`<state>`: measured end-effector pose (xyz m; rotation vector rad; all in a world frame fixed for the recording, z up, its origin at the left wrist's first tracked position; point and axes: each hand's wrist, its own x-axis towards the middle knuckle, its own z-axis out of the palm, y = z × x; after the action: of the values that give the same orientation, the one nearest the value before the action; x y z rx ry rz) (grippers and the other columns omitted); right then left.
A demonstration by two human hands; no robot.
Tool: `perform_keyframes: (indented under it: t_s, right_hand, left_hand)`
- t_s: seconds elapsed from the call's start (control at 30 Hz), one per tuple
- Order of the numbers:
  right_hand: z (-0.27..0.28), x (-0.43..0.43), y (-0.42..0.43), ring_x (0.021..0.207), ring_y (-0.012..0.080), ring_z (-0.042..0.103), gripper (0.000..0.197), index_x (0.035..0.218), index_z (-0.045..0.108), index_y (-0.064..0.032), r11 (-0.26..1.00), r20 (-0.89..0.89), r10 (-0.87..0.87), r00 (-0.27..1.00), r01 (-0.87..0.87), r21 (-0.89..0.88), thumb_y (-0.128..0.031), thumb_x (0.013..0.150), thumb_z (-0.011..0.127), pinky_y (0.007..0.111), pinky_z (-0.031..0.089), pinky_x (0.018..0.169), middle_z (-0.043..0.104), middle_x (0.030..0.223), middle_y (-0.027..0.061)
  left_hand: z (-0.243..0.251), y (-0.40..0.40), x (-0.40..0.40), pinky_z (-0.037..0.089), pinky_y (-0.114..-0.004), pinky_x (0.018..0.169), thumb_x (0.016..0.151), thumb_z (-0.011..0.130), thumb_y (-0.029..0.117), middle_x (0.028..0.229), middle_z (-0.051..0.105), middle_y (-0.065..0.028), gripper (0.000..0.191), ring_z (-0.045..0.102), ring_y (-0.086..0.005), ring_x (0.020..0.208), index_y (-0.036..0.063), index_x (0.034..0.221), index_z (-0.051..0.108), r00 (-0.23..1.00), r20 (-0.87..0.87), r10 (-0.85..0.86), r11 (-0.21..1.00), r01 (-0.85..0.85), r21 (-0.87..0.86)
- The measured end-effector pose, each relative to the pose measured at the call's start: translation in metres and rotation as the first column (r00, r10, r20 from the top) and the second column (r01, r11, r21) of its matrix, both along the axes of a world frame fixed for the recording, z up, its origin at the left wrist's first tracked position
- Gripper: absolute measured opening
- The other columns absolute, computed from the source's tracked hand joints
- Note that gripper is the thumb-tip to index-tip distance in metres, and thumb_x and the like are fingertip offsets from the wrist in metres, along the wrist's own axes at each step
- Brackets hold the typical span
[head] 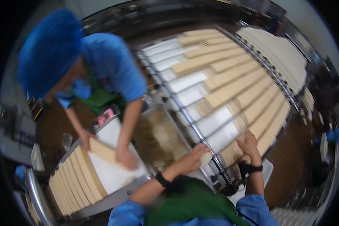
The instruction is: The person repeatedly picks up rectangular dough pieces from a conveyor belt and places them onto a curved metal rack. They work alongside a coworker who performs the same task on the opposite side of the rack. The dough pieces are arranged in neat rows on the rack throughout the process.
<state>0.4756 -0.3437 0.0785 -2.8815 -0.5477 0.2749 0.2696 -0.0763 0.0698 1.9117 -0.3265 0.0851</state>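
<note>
My left hand (193, 159) is at the near end of a slatted conveyor, beside its metal rail (190, 120). Between its fingers and thumb is a pale, rounded flat piece (205, 160), perhaps dough. My right hand (248, 143) is over the conveyor's near lanes, at the end of a row of pale stacked sheets (260, 124). Blur hides whether its fingers grip anything. Long rows of the same sheets (228, 63) lie in lanes across the white conveyor bed (216, 120). Both of my wrists wear black bands.
At left, a co-worker in a blue cap (52, 50) handles a pale block (104, 149) on a white surface (115, 172), beside several upright rows (76, 180). A bin of pale scraps (161, 132) sits between us. Another belt (274, 53) carries pale strips beyond the conveyor.
</note>
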Motion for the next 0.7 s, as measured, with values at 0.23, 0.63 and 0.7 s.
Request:
perform_keyframes:
  t_s: [0.23,0.63,0.7]
  right_hand:
    - [0.064,-0.039,0.068,0.139,0.0349,0.026,0.102,0.144,0.031,-0.0052,0.712,-0.084,0.553,0.829,-0.418,0.564,-0.018,0.059,0.084,0.041,0.023,0.114,0.031,0.148,0.0210]
    - [0.123,-0.061,0.135,0.141,0.0407,0.016,0.124,0.149,0.022,-0.0160,0.680,-0.050,0.720,0.692,-0.688,0.254,-0.029,0.045,0.088,0.046,0.017,0.113,0.015,0.153,0.0208]
    - [0.122,-0.067,0.138,0.140,0.0425,0.017,0.124,0.149,0.022,-0.0174,0.683,-0.065,0.719,0.692,-0.686,0.253,-0.032,0.045,0.088,0.047,0.016,0.113,0.015,0.153,0.0212]
  left_hand:
    - [0.034,0.104,-0.128,0.021,-0.042,0.114,0.079,0.070,0.019,0.149,0.022,-0.0187,0.074,0.022,-0.0360,0.138,0.0134,0.143,0.035,0.945,-0.121,0.305,0.918,-0.257,0.301]
    - [0.074,0.190,-0.325,0.028,-0.042,0.107,0.039,0.093,0.043,0.122,0.038,-0.0185,0.146,0.037,-0.0336,0.121,0.0052,0.149,0.007,0.623,-0.188,0.759,0.636,-0.649,0.417]
    - [0.066,0.193,-0.329,0.029,-0.041,0.105,0.039,0.093,0.041,0.120,0.038,-0.0175,0.144,0.039,-0.0317,0.116,0.0061,0.150,0.009,0.638,-0.170,0.751,0.647,-0.659,0.383]
